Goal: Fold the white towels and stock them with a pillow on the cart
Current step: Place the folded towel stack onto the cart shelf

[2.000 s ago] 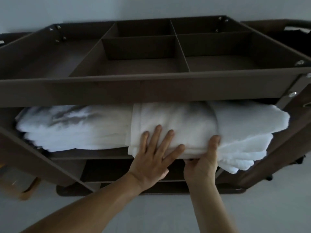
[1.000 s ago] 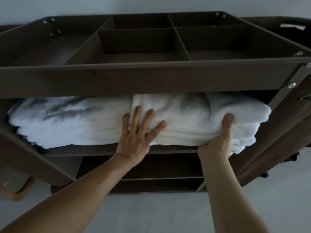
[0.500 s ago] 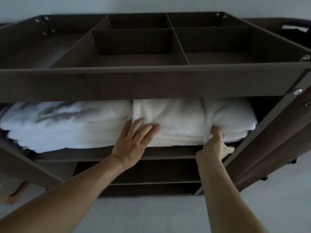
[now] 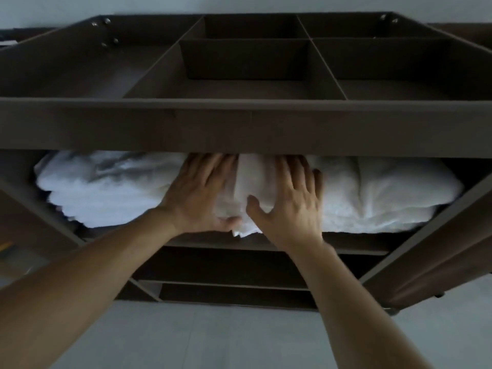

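Observation:
A dark brown cart [image 4: 239, 126] fills the view. On its upper shelf, under the top tray, two stacks of folded white towels lie side by side: a left stack [image 4: 106, 193] and a right stack [image 4: 378, 198]. My left hand [image 4: 202, 193] lies flat with straight fingers on the seam between the stacks. My right hand [image 4: 290, 201] presses flat on the near left part of the right stack. The fingertips of both hands reach under the tray's front board. No pillow is in view.
The top tray is split by dividers into several compartments [image 4: 247, 62]. Below the towel shelf are two lower shelves [image 4: 234, 265]. The cart's slanted side frame [image 4: 431, 251] rises at the right. Pale floor [image 4: 213, 339] lies under my arms.
The right towel stack has slid fully onto the shelf. My right hand moved from the stack's right end to its left part, beside my left hand, which reached deeper in.

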`<state>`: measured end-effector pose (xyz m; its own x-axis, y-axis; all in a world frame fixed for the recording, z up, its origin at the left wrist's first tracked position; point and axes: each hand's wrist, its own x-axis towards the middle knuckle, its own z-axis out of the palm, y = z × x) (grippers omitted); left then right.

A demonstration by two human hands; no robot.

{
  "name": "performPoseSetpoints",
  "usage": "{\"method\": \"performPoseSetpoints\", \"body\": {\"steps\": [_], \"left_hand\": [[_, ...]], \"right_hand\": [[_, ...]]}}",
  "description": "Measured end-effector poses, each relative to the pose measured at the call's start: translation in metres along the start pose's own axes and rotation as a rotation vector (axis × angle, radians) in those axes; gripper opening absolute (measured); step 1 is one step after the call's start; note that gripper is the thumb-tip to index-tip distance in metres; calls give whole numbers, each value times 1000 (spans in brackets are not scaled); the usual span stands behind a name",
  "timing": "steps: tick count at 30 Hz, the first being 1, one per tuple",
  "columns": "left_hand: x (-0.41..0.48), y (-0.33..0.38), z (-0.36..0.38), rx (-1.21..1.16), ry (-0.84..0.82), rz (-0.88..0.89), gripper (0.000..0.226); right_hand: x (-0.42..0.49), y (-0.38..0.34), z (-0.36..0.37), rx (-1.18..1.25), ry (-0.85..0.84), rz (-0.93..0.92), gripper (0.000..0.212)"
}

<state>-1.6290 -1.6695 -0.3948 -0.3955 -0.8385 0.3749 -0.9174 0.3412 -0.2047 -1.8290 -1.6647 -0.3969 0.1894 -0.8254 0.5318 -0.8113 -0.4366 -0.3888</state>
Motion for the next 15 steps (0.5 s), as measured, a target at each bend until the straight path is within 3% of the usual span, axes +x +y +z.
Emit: {"method": "performPoseSetpoints", "body": {"steps": [2, 5, 11, 15], "left_hand": [[14, -9, -8, 28, -201, -44, 128], [22, -16, -7, 56, -228, -26, 117], [6, 21, 18, 253, -245, -99, 136], [2, 30, 33, 400, -240, -158, 95]], "right_hand": [[26, 2, 3, -141, -210, -59, 123], [25, 4, 11, -326, -274, -238, 147], [-38, 24, 45, -676, -135, -536, 126], [-35, 17, 55, -753, -147, -796, 112]]}}
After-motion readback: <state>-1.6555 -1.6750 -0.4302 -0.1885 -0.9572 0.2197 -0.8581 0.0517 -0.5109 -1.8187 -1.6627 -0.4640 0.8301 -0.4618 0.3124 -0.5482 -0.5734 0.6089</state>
